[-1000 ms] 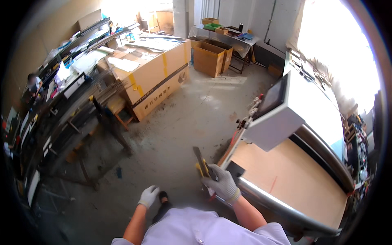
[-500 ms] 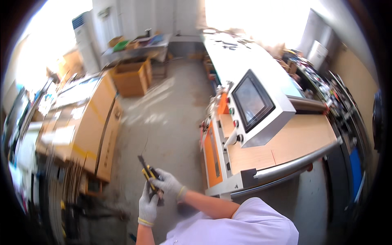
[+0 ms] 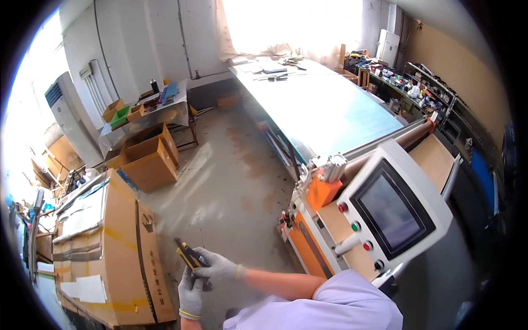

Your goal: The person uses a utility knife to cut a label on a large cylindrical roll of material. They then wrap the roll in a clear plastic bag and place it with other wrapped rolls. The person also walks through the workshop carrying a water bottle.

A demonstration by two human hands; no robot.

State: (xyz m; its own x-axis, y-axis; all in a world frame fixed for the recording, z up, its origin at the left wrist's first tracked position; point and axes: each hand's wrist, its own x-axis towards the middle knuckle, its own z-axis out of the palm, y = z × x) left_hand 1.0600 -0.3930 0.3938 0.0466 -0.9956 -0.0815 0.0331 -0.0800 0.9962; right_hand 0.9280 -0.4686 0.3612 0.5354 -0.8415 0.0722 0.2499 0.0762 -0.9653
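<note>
A black-and-yellow utility knife (image 3: 192,257) is held low in front of me, its narrow dark end pointing up and to the left. My right hand (image 3: 219,268), in a pale knitted glove with a yellow cuff edge, closes over the knife's body from the right. Below it, my left hand (image 3: 190,294), gloved the same way, grips the lower end with its fingers up against it. The gloves partly hide the lower part of the knife. Grey floor lies under both hands, and neither one touches the machine or the cartons.
At right stands a machine with a tilted control screen (image 3: 392,209), buttons and an orange side panel (image 3: 312,245). Beyond it stretches a long pale table (image 3: 324,104). A big taped carton (image 3: 126,247) is at left, an open brown box (image 3: 149,165) farther off. Cluttered shelves (image 3: 407,91) line the right wall.
My view has swung to the right and forward, so the machine's screen and long table show nearer. Both hands still hold the knife, now lower and slightly left in view.
</note>
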